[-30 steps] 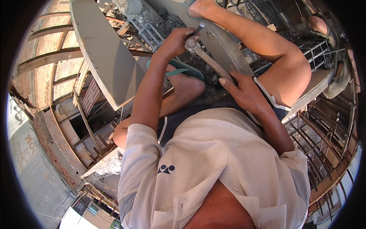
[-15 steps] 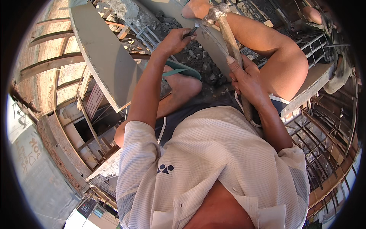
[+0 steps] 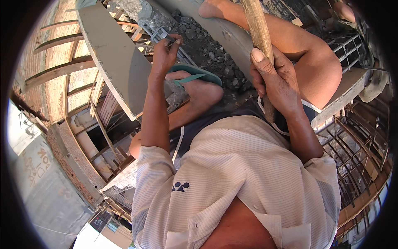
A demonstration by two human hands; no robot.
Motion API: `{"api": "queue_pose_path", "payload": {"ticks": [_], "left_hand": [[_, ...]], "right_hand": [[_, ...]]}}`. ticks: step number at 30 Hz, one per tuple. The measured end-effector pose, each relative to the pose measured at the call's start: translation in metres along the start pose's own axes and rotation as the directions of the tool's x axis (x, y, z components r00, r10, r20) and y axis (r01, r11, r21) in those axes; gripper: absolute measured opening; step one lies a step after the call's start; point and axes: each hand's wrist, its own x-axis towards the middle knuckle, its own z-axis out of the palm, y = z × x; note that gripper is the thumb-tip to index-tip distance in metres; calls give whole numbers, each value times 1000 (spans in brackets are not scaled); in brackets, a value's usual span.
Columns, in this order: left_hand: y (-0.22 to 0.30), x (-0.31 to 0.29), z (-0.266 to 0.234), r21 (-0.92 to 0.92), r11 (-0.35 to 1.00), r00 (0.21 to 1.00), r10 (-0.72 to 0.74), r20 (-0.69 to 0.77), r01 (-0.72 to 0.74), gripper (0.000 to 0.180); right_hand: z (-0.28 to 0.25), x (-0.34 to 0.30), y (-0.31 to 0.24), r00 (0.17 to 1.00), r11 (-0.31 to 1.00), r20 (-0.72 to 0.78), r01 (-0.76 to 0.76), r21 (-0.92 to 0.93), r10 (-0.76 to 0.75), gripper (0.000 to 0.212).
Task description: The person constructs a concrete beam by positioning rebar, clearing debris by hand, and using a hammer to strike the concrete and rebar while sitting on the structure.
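Note:
My right hand (image 3: pixel 277 81) is closed round the wooden handle of a hammer (image 3: pixel 258 27). The handle points up and away from me, and the hammer's head lies outside the picture. Farther left, my left hand (image 3: pixel 165 56) is closed on a short dark metal chisel (image 3: pixel 169 38), mostly hidden by the fingers. The chisel is beside bare steel rebar (image 3: pixel 158 34) that sticks out among broken concrete. Grey rubble (image 3: pixel 219 60) lies to the right of this hand. Under the left wrist is my foot in a green flip-flop (image 3: pixel 199 74).
A smooth grey concrete slab (image 3: pixel 112 54) stands at the left, its edge close to my left forearm. A concrete beam (image 3: pixel 215 29) runs beyond the rubble. At the right is a rebar cage (image 3: pixel 350 52). Wooden framing (image 3: pixel 99 137) shows far below.
My left hand has moved left with the chisel, over to the rebar. The hammer has been raised towards me, so its head has left the picture.

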Motion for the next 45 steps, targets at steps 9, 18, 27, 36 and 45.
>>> {"api": "queue_pose_path", "payload": {"ticks": [9,18,27,36,45], "left_hand": [[-27,-5,3,-117,993,993,-1,-121,-14,14],[-61,14,-5,-114,993,999,-13,-43,8,18],[-30,5,14,88,992,993,-86,-84,93,26],[-11,1,-43,-32,983,899,153,-411,-181,33],[-18,-101,-196,-505,838,550,-328,-769,-207,28]], "right_hand": [[14,18,-13,940,932,88,339,-131,-330,43],[56,80,17,886,611,416,447,-653,-204,46],[50,39,-14,947,857,276,276,-435,-165,37],[30,55,44,960,859,68,-211,-467,273,27],[14,62,133,780,606,29,-461,-649,625,27]]}}
